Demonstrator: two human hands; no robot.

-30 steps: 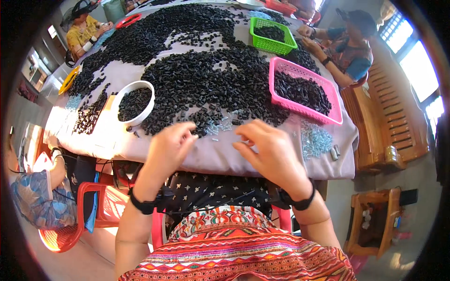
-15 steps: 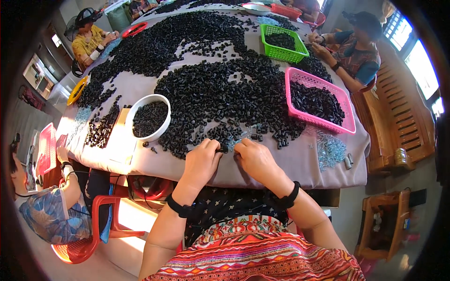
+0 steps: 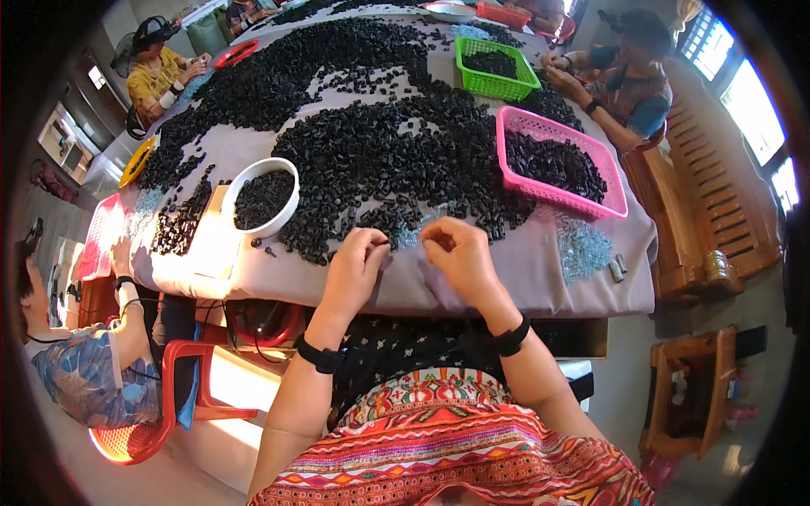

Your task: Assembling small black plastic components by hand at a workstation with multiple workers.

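Observation:
My left hand point(image 3: 359, 263) is just above the table's near edge, thumb and fingers pinched around what looks like a small black plastic piece, mostly covered by the fingertips. Beside it, a short gap apart, my right hand point(image 3: 464, 255) has its fingers curled and the thumb pressed to them; whatever they hold is too small or hidden to see. Between and just beyond the hands lies a small scatter of clear bluish plastic bits point(image 3: 412, 237). A wide heap of small black plastic pieces point(image 3: 371, 160) spreads over the table past both hands.
A white bowl point(image 3: 290, 209) of small dark parts stands left. At right are a pink basket point(image 3: 557, 200) and a green basket point(image 3: 499, 85) with black pieces, and a pile of clear bits point(image 3: 584, 253). Co-workers sit around the cloth-covered table point(image 3: 540, 291); a red chair point(image 3: 173, 388) stands lower left.
My hands have moved slightly apart; the right one has lifted and turned, its fingers curling more. The whole view has shifted a little.

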